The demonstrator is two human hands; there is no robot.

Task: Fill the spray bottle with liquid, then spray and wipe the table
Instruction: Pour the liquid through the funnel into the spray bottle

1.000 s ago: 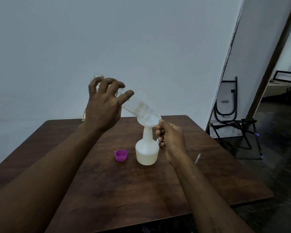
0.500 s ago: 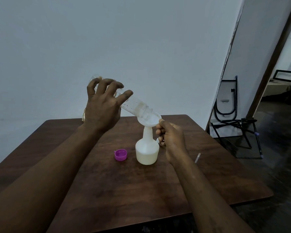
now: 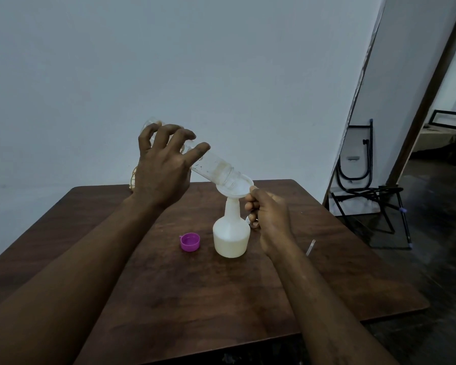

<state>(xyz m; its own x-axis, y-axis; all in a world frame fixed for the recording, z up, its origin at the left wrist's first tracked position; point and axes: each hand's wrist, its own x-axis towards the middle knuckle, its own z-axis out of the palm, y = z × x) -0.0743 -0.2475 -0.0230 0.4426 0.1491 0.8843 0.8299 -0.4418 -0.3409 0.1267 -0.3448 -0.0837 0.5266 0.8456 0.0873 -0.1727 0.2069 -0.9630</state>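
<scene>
Dim room, pale bare wall, and a dark wooden surface that carries everything. Near its middle stands the white spray bottle, head off, a white funnel seated in its neck.

Spilling looks like the main risk. The clear bottle is tipped steeply, its mouth resting just inside the funnel's rim; if it slides off that edge or tilts further, liquid would likely run onto the wood. The funnel is wide above a narrow neck, so a nudge from either hand could rock it or tip the spray bottle, which seems light. The spray bottle already shows pale liquid in its lower body, and pouring too fast could back the funnel up and overflow it.

The left hand wraps the clear bottle from above, fingers spread and curled around its upper end, up and left of the spray bottle. The right hand sits just right of the spray bottle's neck, fingers curled, thumb and forefinger pinching the funnel's rim. A purple cap lies just left of the spray bottle's base, untouched.
</scene>
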